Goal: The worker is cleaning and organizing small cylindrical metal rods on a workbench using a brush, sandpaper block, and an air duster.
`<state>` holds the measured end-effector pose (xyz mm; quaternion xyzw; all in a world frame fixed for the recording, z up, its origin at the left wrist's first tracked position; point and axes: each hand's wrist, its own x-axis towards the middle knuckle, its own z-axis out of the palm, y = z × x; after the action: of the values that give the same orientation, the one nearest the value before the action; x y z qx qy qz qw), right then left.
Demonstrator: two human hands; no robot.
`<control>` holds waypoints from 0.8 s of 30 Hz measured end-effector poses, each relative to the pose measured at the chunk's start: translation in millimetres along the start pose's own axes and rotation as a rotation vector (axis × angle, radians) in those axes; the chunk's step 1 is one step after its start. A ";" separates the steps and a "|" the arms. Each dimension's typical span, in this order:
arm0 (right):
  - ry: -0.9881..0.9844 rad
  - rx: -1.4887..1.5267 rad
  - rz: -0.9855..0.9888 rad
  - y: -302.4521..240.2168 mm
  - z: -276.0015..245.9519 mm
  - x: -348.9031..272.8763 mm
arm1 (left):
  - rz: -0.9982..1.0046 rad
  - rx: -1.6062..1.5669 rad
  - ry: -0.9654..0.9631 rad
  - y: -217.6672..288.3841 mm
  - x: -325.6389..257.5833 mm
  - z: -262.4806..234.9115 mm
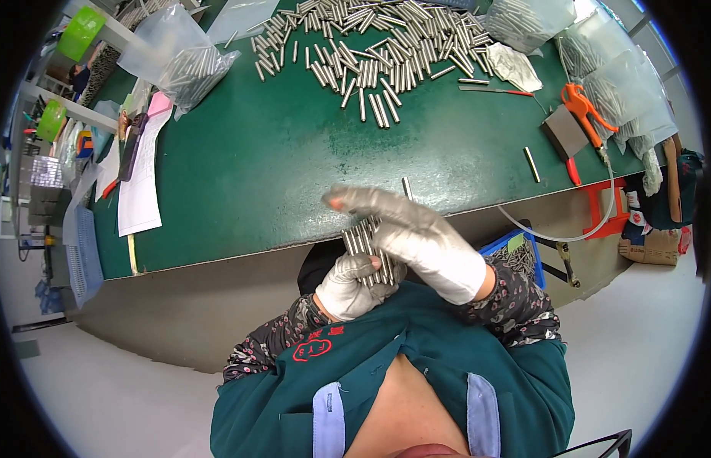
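Note:
My left hand point(345, 291), in a white glove, is closed round a bundle of short steel pins point(361, 238) in front of my chest, just off the table's near edge. The pins stand side by side, their upper ends showing above the thumb. Over them passes my right hand point(428, 248), gloved too and grey with dirt at the fingers. Its fingers stretch out to the left; at one fingertip an orange patch shows. A single steel pin point(407, 188) sticks up behind the right hand; whether the hand touches it I cannot tell.
A large pile of steel pins point(416, 46) covers the far side of the green table point(248, 175). Bags of pins point(191, 80) stand at both far corners. On the right lie an orange air gun point(581, 107), a dark block point(565, 131) and one loose pin point(531, 164). Papers point(142, 183) lie left.

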<state>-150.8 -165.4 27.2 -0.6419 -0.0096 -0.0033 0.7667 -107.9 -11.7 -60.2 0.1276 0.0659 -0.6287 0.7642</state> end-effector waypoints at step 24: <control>0.352 -0.403 -0.027 19.4 -32.2 63.0 | 0.406 0.543 0.050 77.4 53.1 30.2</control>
<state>-87.2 -193.2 3.6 -0.7709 0.1160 -0.1269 0.6133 -23.4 -56.6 -36.5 0.3522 -0.1120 -0.4551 0.8101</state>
